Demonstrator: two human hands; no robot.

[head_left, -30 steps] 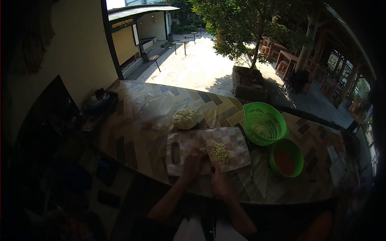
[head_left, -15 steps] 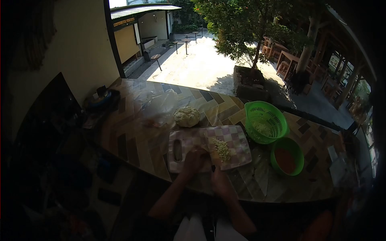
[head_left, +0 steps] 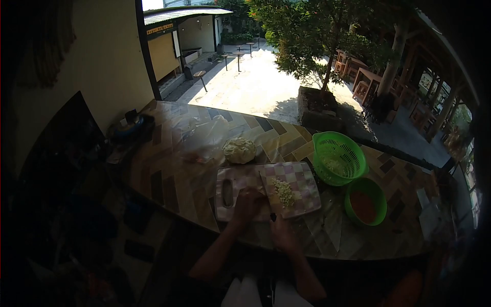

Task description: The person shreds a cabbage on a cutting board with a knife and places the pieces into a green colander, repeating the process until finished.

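Note:
A checkered cutting board [head_left: 304, 181] with a handle slot lies on the table in front of me. My right hand [head_left: 283, 233] is closed round the handle of a knife [head_left: 267, 193], whose blade points away from me over the board. Just left of the blade, my left hand [head_left: 248, 203] rests on the board with curled fingers; what they hold is too dark to make out. Finely chopped pale vegetable pieces [head_left: 283, 193] lie in a heap to the right of the blade. Behind the board sits a pale cabbage head [head_left: 239, 150].
A green colander [head_left: 323, 144] with pale pieces inside stands right of the board. Before it is a green bowl [head_left: 381, 215] of orange-red contents. A clear plastic bag [head_left: 207, 130] lies at the back left of the patterned table [head_left: 176, 192]. A potted tree stands beyond.
The view has shifted slightly. The knife blade stands a little more upright and closer to my left hand, apart from the chopped heap. Both hands stay in nearly the same places.

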